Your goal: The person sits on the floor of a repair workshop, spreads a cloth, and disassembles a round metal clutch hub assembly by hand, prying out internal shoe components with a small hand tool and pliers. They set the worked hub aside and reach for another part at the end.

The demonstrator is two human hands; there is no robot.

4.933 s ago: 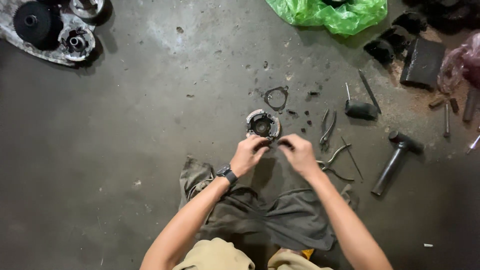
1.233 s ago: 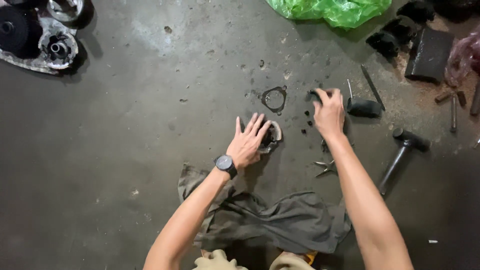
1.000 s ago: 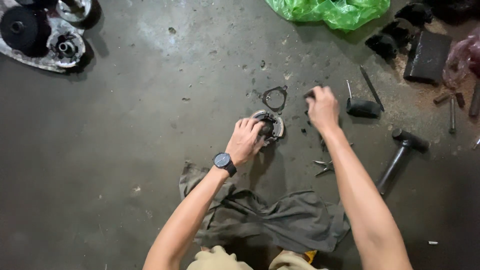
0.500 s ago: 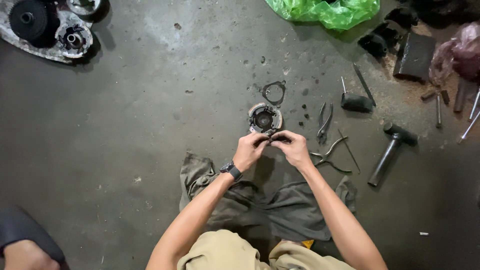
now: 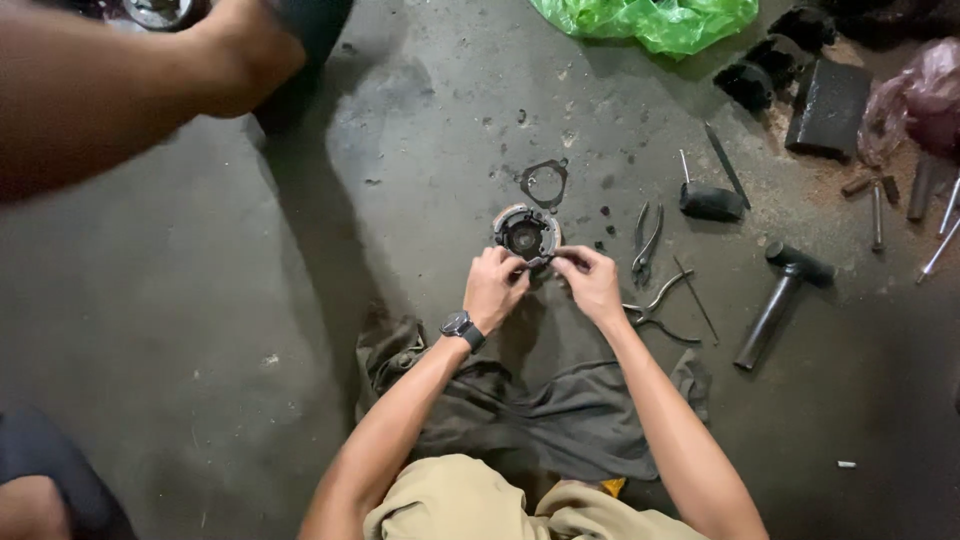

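Note:
A round metal clutch-like part (image 5: 527,232) lies on the concrete floor in front of me. My left hand (image 5: 494,287), with a black watch on the wrist, and my right hand (image 5: 591,281) meet just below it. Both pinch a small dark piece between their fingertips at the part's near edge. The piece itself is too small to make out. A flat metal gasket ring (image 5: 544,183) lies just beyond the round part.
Pliers (image 5: 647,239) and a second pair (image 5: 655,305) lie right of my hands, then a hammer (image 5: 780,296) and a black mallet (image 5: 710,199). A dark rag (image 5: 560,420) lies under my forearms. Another person's arm (image 5: 120,90) reaches across the top left. A green bag (image 5: 650,20) sits at the top.
My right hand came back from the small parts near the mallet and joined the left at the round part. Another person's arm has entered at the top left.

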